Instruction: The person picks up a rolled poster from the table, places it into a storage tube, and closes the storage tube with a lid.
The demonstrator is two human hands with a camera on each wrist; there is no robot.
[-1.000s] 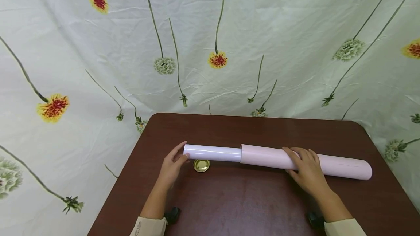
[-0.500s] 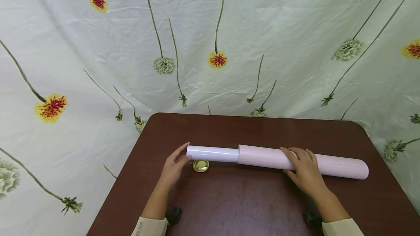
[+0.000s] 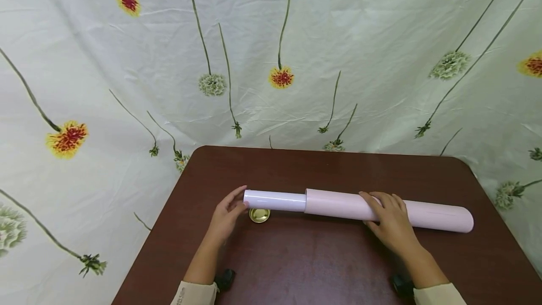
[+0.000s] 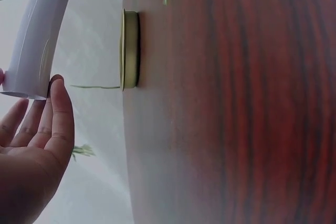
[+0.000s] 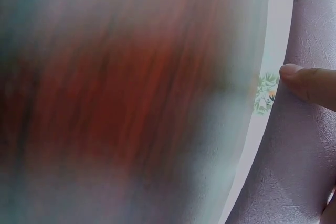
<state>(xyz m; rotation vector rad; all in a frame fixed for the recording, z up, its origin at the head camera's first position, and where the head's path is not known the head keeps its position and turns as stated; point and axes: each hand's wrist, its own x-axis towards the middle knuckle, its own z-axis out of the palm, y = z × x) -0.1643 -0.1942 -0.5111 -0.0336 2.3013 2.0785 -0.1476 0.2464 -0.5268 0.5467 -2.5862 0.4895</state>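
Now left hand pinches the roll at the tube's nine o'clock, its other end inside; right hand curls over the tube, seemingly steadying it, though some fingers hide.

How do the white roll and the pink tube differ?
The white roll is narrower; the pink tube is wider and surrounds part of it. The white roll looks glossy and smooth, while the pink tube looks duller and textured. The left hand holds the white roll's end; the right hand grips the pink tube. Both are cylindrical.
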